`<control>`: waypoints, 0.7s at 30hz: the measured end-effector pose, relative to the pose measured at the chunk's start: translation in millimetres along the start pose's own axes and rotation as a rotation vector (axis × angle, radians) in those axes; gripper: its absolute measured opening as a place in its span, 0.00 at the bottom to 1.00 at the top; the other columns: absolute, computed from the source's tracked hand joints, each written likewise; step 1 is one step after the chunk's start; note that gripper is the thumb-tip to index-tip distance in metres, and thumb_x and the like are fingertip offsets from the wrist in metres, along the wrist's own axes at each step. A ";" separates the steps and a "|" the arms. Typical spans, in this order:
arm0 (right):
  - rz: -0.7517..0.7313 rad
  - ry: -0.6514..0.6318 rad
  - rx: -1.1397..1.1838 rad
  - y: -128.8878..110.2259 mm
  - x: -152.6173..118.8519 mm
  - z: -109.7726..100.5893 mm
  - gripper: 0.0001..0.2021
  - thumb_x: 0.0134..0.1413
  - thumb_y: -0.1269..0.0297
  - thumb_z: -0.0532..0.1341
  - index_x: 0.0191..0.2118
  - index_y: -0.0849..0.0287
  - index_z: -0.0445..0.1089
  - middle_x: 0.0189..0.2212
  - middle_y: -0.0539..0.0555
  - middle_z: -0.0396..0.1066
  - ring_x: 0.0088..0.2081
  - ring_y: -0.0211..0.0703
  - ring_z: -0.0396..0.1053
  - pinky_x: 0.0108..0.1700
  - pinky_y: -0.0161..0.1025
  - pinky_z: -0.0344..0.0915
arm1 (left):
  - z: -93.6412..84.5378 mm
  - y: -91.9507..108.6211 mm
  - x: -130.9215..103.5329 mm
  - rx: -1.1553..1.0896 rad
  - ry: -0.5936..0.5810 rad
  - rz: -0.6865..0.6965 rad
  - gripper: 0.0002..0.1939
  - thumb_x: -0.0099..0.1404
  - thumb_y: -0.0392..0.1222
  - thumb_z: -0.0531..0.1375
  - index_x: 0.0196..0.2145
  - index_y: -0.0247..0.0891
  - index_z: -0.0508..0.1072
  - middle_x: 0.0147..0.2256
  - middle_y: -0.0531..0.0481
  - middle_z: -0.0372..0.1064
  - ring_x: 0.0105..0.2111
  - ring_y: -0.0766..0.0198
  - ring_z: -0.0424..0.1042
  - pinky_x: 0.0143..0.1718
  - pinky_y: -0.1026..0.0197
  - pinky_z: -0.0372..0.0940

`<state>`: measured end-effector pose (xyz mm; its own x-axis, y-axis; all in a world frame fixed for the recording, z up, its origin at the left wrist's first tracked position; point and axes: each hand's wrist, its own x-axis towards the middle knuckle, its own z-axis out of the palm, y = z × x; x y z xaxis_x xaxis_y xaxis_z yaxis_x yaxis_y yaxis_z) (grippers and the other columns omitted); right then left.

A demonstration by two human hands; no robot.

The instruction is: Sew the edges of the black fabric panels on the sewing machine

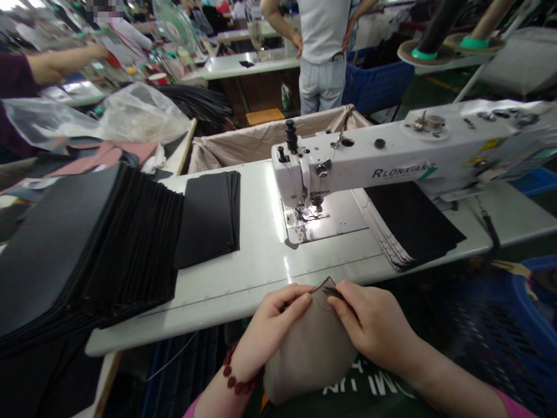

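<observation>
A grey-beige fabric piece (311, 354) hangs in front of the table edge, with one dark-edged corner pointing up. My left hand (276, 322) pinches that piece near its corner, thumb on top; a dark red bead bracelet circles the wrist. On the corner's other side, my right hand (369, 316) is closed round a small dark pointed tool (334, 292), its tip against the fabric. Beyond both hands stands a white sewing machine (374, 154), its needle area lit over a metal plate (326, 217).
Black panels (211, 217) lie left of the needle, beside a tall black stack (126, 244). More black pieces (409, 223) rest under the machine arm. A cloth-lined bin (243, 142) stands behind the table. Blue crates (491, 325) are at the right. A person (324, 52) stands beyond.
</observation>
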<state>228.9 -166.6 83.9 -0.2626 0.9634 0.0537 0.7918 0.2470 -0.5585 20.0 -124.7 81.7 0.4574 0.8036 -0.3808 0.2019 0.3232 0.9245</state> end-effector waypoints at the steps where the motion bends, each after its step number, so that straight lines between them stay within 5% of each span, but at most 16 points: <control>1: -0.002 -0.001 -0.013 -0.9 0.8 0.2 0.10 0.67 0.61 0.50 0.33 0.56 0.60 0.26 0.48 0.66 0.27 0.40 0.63 0.30 0.39 0.47 | 0.7 0.3 0.2 -0.008 0.003 -0.004 0.15 0.68 0.47 0.59 0.49 0.44 0.77 0.46 0.51 0.75 0.46 0.59 0.71 0.50 0.62 0.60; 13: -0.006 0.050 -0.031 -3.4 1.5 7.7 0.11 0.66 0.62 0.49 0.32 0.57 0.61 0.25 0.49 0.66 0.26 0.40 0.63 0.30 0.39 0.47 | 4.5 3.5 2.2 -0.033 -0.015 -0.035 0.14 0.68 0.47 0.59 0.47 0.42 0.78 0.45 0.49 0.77 0.46 0.56 0.72 0.49 0.60 0.62; 21: -0.046 -0.029 -0.015 -3.5 4.6 1.4 0.11 0.67 0.62 0.49 0.32 0.56 0.60 0.26 0.49 0.66 0.27 0.40 0.64 0.30 0.40 0.47 | 0.2 7.3 4.1 0.048 -0.086 -0.001 0.14 0.68 0.47 0.58 0.47 0.42 0.78 0.43 0.50 0.77 0.45 0.58 0.72 0.48 0.61 0.62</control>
<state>224.2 -163.2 84.9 -0.3149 0.9475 0.0549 0.7869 0.2930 -0.5432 23.6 -119.2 86.9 0.5295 0.7565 -0.3837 0.2430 0.2981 0.9231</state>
